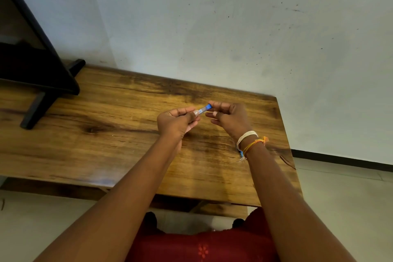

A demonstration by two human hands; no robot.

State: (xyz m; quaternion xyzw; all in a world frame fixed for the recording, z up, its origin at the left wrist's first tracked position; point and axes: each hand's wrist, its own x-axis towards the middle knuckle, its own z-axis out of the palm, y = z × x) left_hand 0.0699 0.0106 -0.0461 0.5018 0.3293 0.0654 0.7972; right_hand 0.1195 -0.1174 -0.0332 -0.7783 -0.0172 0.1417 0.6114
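Observation:
A small slim tube (203,109) with a clear body and a blue end is held above the wooden table (106,134). My left hand (177,122) pinches its pale lower end between thumb and fingers. My right hand (228,118) pinches the blue end with curled fingers. Both hands hover over the right half of the table. Thread bands, white and orange, circle my right wrist.
A black stand with angled legs (42,83) sits on the table's far left. A pale wall (234,27) runs behind the table. The table's right edge is near my right arm, with tiled floor (344,202) beyond it.

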